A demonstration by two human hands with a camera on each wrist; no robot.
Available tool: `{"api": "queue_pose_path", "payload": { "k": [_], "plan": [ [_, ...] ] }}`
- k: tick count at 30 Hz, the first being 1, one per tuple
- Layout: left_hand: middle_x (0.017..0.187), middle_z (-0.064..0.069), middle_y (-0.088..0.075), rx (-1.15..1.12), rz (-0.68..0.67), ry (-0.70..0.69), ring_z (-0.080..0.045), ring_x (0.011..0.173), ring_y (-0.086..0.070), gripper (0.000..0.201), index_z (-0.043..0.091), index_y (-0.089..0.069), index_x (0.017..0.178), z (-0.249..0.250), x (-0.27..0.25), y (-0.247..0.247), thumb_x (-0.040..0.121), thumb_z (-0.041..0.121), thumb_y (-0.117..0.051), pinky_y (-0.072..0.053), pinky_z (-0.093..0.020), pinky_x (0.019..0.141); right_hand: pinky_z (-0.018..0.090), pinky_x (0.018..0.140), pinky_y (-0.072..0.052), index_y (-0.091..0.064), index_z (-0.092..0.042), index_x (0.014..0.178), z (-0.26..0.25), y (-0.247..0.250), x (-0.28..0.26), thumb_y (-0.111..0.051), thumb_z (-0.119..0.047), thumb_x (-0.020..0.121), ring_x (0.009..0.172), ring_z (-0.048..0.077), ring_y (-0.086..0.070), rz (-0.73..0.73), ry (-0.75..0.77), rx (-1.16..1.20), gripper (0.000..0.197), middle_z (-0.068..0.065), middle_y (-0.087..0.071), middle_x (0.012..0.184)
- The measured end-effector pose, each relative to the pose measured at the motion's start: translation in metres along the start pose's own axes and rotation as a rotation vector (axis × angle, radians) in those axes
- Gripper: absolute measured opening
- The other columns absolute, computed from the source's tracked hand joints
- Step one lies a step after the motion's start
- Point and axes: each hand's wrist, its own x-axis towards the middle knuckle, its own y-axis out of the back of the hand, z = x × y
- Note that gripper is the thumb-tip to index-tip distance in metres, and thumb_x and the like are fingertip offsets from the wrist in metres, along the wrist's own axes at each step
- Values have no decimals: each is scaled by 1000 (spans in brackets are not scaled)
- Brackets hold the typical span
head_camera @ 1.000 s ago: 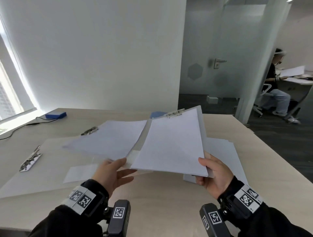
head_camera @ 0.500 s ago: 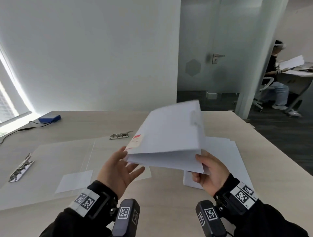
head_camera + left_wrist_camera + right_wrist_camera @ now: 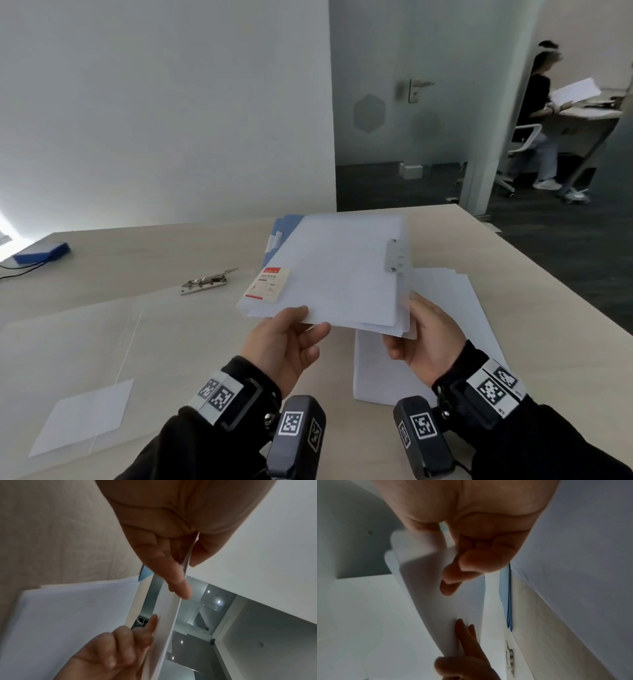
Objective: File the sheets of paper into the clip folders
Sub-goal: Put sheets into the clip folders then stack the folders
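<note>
A closed translucent white clip folder (image 3: 335,274) hovers over the table, sheets inside, a red-and-white label (image 3: 267,284) on its cover and a metal clip plate (image 3: 394,255) near its right edge. My left hand (image 3: 308,323) pinches its near left edge, thumb on top and fingers beneath; the left wrist view shows that pinch (image 3: 185,566) on the folder (image 3: 164,615). My right hand (image 3: 407,329) grips the near right corner, thumb above, fingers curled under (image 3: 453,574). A stack of loose sheets (image 3: 448,308) lies on the table below and to the right.
An open clear folder (image 3: 85,342) lies flat at the left, its metal clip (image 3: 209,282) at the far edge. A blue folder (image 3: 284,226) lies behind the held one. A blue box (image 3: 41,253) sits far left. A person (image 3: 541,113) sits at a distant desk.
The folder, open a second ago with sheets showing, has been folded shut. It has come down to nearly level, cover up, still in both hands.
</note>
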Motion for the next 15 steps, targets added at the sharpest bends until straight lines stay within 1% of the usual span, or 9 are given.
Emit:
{"api": "queue_pose_path", "payload": {
  "k": [2,4,5,6,9,12,14,15],
  "plan": [
    [68,-7,-66,-4,2,-11,-14,53,-69,8,12,-56,96,1,18,-4,90,9,-54,-44,-18,36,25,42,-31,-68,-17,109,-2,15,5,-42,-26,95,45,20,-44,50,-36,104,32,10,-54,61],
    [68,-6,-63,-14,27,-30,-14,54,-70,4,13,-55,90,2,40,-6,90,8,-54,-43,-17,36,24,42,-31,-65,-21,121,-1,29,9,-41,-28,92,43,18,-44,114,-49,203,38,8,-55,59],
    [68,-6,-61,-29,44,-43,-14,55,-70,5,13,-54,88,3,54,-6,90,9,-54,-43,-17,36,23,42,-31,-64,-20,123,-1,34,11,-41,-27,91,43,18,-43,131,-42,226,40,8,-55,58],
    [68,-5,-61,-48,57,-54,-13,56,-71,6,13,-54,87,4,68,-7,91,9,-53,-44,-17,36,24,43,-32,-63,-20,124,-1,36,11,-41,-27,90,43,18,-43,134,-35,236,41,8,-55,58],
    [62,-2,-67,-105,65,-69,-11,60,-72,7,14,-53,87,10,112,-6,92,10,-51,-49,-18,40,24,44,-32,-65,-17,122,1,34,13,-42,-25,90,44,19,-42,109,-21,232,40,9,-55,59],
    [59,-2,-69,-131,85,-78,-12,60,-73,13,14,-50,81,15,150,-5,94,11,-48,-52,-20,41,24,44,-32,-66,-14,120,2,34,16,-44,-23,90,44,19,-43,98,-33,229,39,9,-56,60],
    [61,-2,-71,-129,107,-98,-13,61,-74,12,15,-50,83,17,170,-3,94,13,-48,-53,-21,42,24,45,-31,-66,-12,118,3,37,17,-45,-23,89,44,19,-42,89,-43,227,38,10,-56,60],
    [66,-3,-72,-122,114,-101,-14,63,-74,10,14,-51,85,17,176,-2,95,15,-49,-53,-23,42,24,45,-31,-67,-12,117,3,37,17,-45,-23,89,45,20,-42,85,-47,224,37,10,-56,59]
  ]
}}
